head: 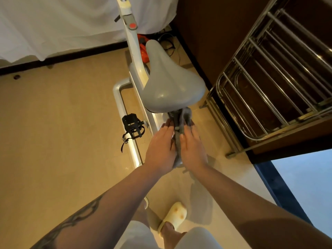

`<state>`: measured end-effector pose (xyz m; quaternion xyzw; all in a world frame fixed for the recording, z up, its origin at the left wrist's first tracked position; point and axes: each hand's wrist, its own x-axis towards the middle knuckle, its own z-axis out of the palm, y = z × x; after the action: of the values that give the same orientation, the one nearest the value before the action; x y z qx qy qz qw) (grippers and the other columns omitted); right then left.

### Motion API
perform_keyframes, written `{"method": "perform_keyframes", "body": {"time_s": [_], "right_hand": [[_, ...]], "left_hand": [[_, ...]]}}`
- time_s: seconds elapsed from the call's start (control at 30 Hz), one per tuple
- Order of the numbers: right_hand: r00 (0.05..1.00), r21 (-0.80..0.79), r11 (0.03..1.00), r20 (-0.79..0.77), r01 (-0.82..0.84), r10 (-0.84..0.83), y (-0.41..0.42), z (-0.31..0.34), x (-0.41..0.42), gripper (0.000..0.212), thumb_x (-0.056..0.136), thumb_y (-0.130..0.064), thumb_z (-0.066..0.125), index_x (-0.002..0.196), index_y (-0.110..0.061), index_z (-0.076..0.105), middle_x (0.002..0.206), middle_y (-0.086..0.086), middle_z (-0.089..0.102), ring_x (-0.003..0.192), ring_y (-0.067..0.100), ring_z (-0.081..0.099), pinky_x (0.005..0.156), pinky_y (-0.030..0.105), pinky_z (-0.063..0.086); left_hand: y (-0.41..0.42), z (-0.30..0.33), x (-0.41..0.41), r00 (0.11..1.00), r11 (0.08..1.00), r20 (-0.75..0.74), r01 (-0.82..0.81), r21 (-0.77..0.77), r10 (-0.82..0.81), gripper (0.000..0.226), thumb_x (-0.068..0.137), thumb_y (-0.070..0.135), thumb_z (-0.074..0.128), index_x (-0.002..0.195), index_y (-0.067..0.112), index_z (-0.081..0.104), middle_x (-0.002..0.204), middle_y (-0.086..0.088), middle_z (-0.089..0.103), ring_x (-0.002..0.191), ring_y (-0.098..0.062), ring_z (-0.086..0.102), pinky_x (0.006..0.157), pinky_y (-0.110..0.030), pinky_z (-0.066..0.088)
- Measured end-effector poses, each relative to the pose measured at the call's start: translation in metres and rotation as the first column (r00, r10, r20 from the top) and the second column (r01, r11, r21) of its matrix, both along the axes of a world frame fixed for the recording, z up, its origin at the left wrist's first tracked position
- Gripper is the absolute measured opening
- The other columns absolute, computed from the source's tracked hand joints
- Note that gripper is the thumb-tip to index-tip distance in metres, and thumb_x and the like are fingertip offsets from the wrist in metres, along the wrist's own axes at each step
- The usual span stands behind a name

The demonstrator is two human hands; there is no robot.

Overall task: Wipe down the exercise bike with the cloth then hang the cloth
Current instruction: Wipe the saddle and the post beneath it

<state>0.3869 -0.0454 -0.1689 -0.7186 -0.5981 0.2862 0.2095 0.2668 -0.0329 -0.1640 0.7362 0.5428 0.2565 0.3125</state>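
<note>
Grey cloth (179, 130) sits pinched between a person's two hands just below the rear of the saddle (170, 83), wrapped around what appears to be the seat post of a white exercise bike (133, 51). Left hand (159, 148) and right hand (193, 150) press flat against it from either side, fingers extended, palms facing each other, the post itself hidden behind them. A black pedal (132, 125) with its strap hangs to the left, well apart from the hands. A metal rack (269, 83) stands to the right, beside a dark wooden wall. One slipper (175, 215) is planted on the tiled floor near the bike's base. The wiping looks to be in progress, with the hanging not yet done. With open palms rather than a closed grasp, the cloth could slide down the post or bunch and miss patches; a hard push might also rock the bike.
</note>
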Motion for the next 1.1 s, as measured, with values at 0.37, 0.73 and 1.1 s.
{"method": "perform_keyframes", "body": {"time_s": [0.37,0.73,1.1], "right_hand": [[0.991,-0.019,0.995,0.082,-0.102,0.103,-0.002,0.0,0.01,0.034,0.104,-0.031,0.026,0.134,-0.022,0.041,0.143,0.005,0.035,0.122,0.021,0.05,0.092,0.042,0.051],[1.0,-0.173,0.985,-0.021,-0.007,0.003,0.022,0.005,0.018,0.03,0.104,-0.033,0.027,0.12,-0.014,0.046,0.132,0.013,0.05,0.12,0.033,0.05,0.097,0.045,0.043],[0.997,-0.179,0.982,0.056,0.057,-0.048,0.029,0.004,0.005,0.027,0.104,-0.027,0.027,0.118,-0.013,0.046,0.122,0.012,0.052,0.109,0.031,0.055,0.088,0.045,0.047]], "left_hand": [[0.0,-0.007,-0.002,1.0,0.999,-0.006,0.012,-0.031,-0.012,0.043,0.093,0.011,0.047,0.135,0.02,0.045,0.127,-0.001,0.053,0.112,-0.019,0.052,0.096,-0.037,0.047],[-0.003,-0.005,0.005,0.994,0.994,0.104,-0.007,-0.113,0.019,0.052,0.094,0.005,0.042,0.141,0.026,0.039,0.135,0.004,0.049,0.116,-0.014,0.049,0.097,-0.034,0.046],[-0.008,0.004,0.012,0.981,0.983,0.167,-0.065,-0.173,0.094,0.031,0.1,0.014,0.041,0.129,0.022,0.047,0.113,0.01,0.051,0.103,-0.01,0.053,0.083,-0.021,0.042]]}}
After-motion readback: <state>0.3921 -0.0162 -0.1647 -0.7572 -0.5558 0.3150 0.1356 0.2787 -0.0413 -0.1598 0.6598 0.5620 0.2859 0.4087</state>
